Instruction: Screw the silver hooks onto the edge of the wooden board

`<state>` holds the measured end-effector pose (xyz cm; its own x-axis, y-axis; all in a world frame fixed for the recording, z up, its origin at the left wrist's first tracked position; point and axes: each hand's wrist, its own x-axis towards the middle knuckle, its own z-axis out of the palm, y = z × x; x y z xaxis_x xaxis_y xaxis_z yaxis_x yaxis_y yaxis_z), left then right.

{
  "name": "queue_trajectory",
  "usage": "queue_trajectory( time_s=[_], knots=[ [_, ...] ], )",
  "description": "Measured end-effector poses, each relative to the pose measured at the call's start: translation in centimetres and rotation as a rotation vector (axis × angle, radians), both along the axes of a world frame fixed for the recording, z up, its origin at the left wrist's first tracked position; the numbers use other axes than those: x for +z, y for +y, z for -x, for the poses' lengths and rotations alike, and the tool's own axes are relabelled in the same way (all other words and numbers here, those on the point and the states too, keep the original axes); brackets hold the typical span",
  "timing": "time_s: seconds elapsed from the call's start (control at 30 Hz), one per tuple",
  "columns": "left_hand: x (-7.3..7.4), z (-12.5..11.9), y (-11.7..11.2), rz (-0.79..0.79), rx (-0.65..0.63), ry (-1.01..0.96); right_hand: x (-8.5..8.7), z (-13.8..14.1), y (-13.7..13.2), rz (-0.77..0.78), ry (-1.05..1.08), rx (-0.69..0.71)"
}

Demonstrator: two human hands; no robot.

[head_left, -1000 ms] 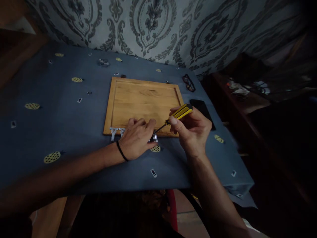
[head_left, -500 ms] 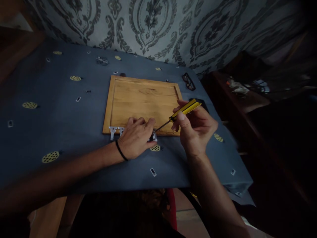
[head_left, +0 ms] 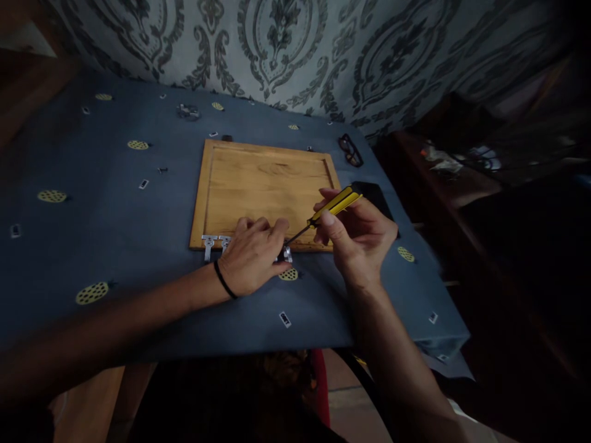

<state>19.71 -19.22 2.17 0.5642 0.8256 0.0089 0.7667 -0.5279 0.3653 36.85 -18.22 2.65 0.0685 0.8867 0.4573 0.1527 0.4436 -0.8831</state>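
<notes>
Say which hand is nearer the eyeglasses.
Right. The right hand is on the near side of the eyeglasses; the left hand is farther off, at the near edge of the wooden board.

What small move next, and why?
Probably seat the yellow-and-black screwdriver carefully with the right hand: its shaft slants to the silver metal fitting at the near edge of the rectangular brown wooden panel, beside the left hand, and the tip's contact is too small to tell.

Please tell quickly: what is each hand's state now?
Left hand: at the near edge of the wooden panel; grip cannot be told.
Right hand: closed, holding the screwdriver.
</notes>
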Motion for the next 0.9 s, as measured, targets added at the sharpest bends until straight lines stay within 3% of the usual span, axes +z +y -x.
queue_trajectory(
  time_s=[0.43,0.9],
  knots=[
    [-0.27,0.02,0.04,-0.007,0.005,-0.034,0.20,-0.24,-0.13,0.011,-0.051,-0.031],
    [-0.50,0.03,-0.03,-0.047,0.006,-0.014,0.09,-0.09,0.12,0.029,-0.017,0.046]
  ],
)
